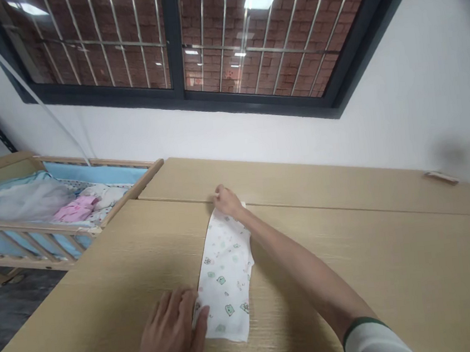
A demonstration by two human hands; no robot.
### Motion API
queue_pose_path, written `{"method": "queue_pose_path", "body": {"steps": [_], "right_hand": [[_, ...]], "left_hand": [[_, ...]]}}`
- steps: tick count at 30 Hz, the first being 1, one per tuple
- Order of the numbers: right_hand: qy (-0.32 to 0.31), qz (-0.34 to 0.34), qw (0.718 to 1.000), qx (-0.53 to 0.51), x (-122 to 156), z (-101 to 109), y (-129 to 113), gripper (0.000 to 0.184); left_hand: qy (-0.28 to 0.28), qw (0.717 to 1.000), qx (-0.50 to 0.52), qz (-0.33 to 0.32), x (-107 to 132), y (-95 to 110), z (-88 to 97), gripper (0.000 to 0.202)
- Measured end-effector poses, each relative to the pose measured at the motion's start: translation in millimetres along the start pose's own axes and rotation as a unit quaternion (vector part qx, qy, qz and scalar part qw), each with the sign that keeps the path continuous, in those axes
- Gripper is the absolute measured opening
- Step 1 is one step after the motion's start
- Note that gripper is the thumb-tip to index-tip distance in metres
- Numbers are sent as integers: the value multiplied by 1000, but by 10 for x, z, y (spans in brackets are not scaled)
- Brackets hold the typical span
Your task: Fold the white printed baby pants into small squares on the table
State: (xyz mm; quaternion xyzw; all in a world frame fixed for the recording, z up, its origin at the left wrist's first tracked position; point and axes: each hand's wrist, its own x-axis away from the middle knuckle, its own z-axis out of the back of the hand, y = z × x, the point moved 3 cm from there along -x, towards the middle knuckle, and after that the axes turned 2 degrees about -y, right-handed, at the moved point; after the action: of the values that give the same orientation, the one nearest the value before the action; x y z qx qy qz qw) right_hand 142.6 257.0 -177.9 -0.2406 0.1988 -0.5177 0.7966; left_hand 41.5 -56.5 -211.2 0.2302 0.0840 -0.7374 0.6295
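A folded white garment [224, 278] printed with small green cartoon figures lies lengthwise on the wooden table. At its far end, my right hand [226, 201] is closed, its fingers pinching the cloth near the top corner. My left hand [171, 331] rests at the near left edge of the garment, fingers slightly bent and thumb apart over the cloth; it touches the edge without a visible grip. The garment's right side has an uneven outline with a small point sticking out. Part of its top end is hidden under my right hand.
The table [354, 275] has a seam near its back edge. A wooden crib [151, 176] with blue lining stands to the left, holding pink cloth [76, 208] and white netting [23, 201]. A small pale object [441, 178] lies at the back right. Behind is a barred window [180, 95].
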Motion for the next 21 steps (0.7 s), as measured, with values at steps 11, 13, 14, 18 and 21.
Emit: {"method": "queue_pose_path", "body": {"steps": [11,13,14,18,21], "right_hand": [[-268,381,883,55,1333,-579,-775,59],[-287,386,873,80,1420,-694,-705,64],[-289,391,869,91,1435,-735,-652,65],[-257,440,854,107,1396,-775,-461,62],[-231,465,847,115,1347,-756,-392,58]], "left_hand": [[121,967,-96,-202,200,580,-501,47],[118,966,-101,-205,219,557,-545,46],[120,965,-104,-209,231,546,-563,47],[135,960,-113,-218,281,528,-631,47],[131,966,-107,-198,301,540,-669,40]]}}
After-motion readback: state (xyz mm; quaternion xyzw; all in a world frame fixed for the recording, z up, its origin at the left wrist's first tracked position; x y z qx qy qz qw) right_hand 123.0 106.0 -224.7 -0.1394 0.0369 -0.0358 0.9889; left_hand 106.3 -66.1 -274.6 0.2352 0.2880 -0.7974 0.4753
